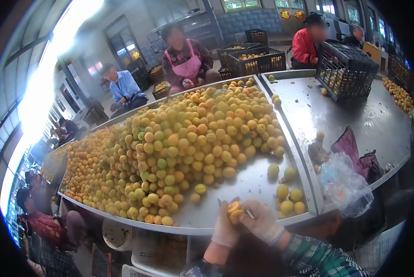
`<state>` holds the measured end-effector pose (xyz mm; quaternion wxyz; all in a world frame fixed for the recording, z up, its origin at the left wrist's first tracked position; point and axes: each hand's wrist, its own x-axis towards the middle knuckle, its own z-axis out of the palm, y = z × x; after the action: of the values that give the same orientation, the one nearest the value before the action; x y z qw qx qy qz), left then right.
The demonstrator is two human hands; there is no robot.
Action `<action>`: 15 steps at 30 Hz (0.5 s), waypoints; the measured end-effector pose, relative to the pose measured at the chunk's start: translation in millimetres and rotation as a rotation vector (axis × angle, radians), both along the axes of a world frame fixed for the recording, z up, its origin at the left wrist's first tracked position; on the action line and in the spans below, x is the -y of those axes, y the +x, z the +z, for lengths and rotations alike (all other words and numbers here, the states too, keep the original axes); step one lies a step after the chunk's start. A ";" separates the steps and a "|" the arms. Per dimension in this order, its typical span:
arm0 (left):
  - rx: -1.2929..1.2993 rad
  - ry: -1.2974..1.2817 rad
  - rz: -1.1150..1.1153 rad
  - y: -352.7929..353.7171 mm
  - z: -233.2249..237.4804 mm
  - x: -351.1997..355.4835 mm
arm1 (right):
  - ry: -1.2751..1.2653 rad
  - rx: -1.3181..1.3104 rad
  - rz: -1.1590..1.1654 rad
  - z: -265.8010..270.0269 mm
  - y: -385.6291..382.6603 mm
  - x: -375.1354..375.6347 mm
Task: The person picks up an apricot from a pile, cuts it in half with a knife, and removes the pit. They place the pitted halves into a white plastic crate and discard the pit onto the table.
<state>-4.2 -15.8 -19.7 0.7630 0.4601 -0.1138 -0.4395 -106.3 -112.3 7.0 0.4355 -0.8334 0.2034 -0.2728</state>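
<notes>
Both of my hands wear pale gloves and meet at the near edge of the metal table (pixel 207 226). My left hand (pixel 226 228) is closed around an opened orange fruit (pixel 235 213), its two halves apart. My right hand (pixel 261 221) touches the same fruit from the right, fingers bent around a small metal tool (pixel 250 213) that is mostly hidden. A large heap of yellow-orange fruit (pixel 193 138) lies beyond my hands. To the right of them, several greenish-yellow fruits (pixel 290 201) sit near the table's corner.
A black crate (pixel 346 70) of fruit is tilted on the right table (pixel 303 99). A clear plastic bag (pixel 344 182) and purple cloth (pixel 350 150) lie nearer. A white bucket (pixel 117 234) and bin (pixel 158 251) stand below the near edge. People sit across and to the left.
</notes>
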 end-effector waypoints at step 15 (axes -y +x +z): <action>-0.489 -0.143 0.143 2.4 5.7 1.0 | 0.144 -0.023 0.013 19.2 -1.5 -10.2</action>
<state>-1.8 -16.8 -14.0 0.8277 0.2918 0.0761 -0.4733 -107.7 -102.1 26.3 0.4939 -0.8042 0.2221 -0.2451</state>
